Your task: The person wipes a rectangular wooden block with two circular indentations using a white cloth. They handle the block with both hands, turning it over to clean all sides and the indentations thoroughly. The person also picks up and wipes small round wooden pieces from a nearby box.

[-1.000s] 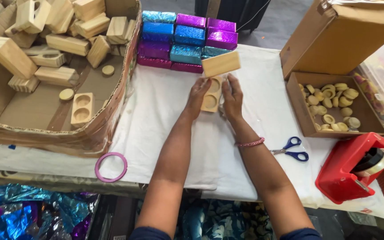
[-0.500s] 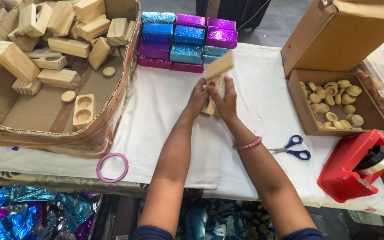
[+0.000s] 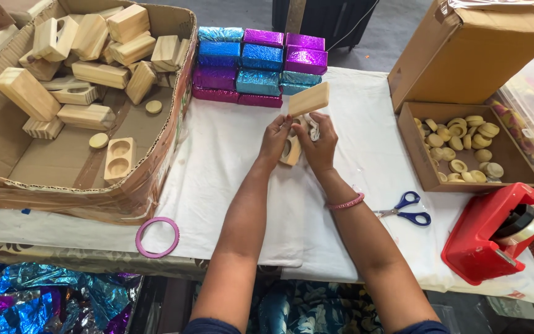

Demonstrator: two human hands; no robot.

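A wooden block (image 3: 291,150) with round hollows is held on edge above the white cloth (image 3: 217,161), gripped between the left hand (image 3: 275,140) and the right hand (image 3: 317,143); both hands are closed around it. A flat wooden lid (image 3: 309,99) is seen tilted just above the fingertips, touching the top of the block. Whether a small pale piece is pinched in the right hand cannot be told.

Just beyond the hands, a stack of foil-wrapped packages (image 3: 258,65) is set in rows, rectangular, in blue, teal, purple and magenta. Far to the left of the hands, a large cardboard box (image 3: 156,167) is filled with plain wooden blocks. To the right, a smaller open cardboard box (image 3: 421,167) is seen holding pale round discs, its flap raised behind it. Nearer the body on the right, blue-handled scissors (image 3: 406,209) are laid beside the right forearm, and a red tape dispenser (image 3: 495,238) is placed further right. A pink ring (image 3: 157,237) is laid near the left elbow.
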